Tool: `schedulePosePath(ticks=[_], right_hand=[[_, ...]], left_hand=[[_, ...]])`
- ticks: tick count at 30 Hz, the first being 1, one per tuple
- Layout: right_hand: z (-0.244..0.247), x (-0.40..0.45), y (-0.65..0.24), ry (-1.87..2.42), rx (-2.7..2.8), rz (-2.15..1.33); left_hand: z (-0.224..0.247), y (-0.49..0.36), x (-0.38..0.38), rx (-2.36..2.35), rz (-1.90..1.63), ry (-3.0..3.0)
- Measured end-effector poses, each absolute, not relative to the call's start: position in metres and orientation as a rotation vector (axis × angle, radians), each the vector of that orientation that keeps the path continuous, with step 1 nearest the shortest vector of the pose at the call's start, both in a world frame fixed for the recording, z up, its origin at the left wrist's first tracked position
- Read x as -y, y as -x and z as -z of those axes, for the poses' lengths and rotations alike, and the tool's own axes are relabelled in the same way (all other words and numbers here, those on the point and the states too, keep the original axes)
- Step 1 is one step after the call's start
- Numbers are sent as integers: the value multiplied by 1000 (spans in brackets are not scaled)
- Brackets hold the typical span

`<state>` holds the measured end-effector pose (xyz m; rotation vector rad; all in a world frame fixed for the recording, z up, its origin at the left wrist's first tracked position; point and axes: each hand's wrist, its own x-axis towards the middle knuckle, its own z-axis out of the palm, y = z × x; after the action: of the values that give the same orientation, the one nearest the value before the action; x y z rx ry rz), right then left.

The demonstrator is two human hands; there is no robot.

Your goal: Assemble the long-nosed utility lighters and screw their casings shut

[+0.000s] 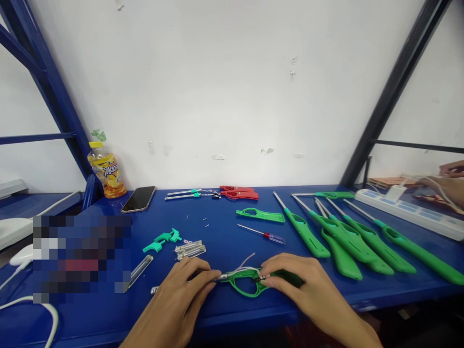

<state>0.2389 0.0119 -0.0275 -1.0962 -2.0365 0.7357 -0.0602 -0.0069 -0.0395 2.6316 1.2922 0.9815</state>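
Observation:
Near the front edge of the blue table lies an open green lighter shell [246, 288], its loop facing up, with pale wires over its top. My left hand [184, 295] pinches the metal tube at the shell's left end; part of the tube shows beyond the hand's left side. My right hand [304, 285] has thumb and index finger closed on a small dark and metal part inside the shell, right of the loop. Behind the shell are a screwdriver [270, 236] and another green shell half [261, 215].
Several green lighters [348, 237] lie at right, beside a white power strip [416, 212]. Clear tanks [191, 250], teal pieces [163, 239], red shells [239, 193], a phone [138, 199] and a bottle [108, 171] stand or lie left and behind. Another person's hand is at far right.

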Motion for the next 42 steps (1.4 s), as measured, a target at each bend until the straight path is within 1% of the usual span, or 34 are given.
schedulePosePath(ticks=[4,12,22,33,42], right_hand=[[34,-11,-240,1101,2035,-626],[32,-9,-240,1068,1998,-671],[33,-11,-240,1080,2002,-698],[30,-9,-238,1154,1920,-784],[32,-11,-240,1138,1930,-787]], left_hand=[[39,59,7,-1304,-967,-2644],[38,56,9,-1293,-950,-2682],[35,53,8,-1277,-1012,-2678],[31,51,9,-1294,-928,-2582],[30,23,4,-1337,-925,-2524]])
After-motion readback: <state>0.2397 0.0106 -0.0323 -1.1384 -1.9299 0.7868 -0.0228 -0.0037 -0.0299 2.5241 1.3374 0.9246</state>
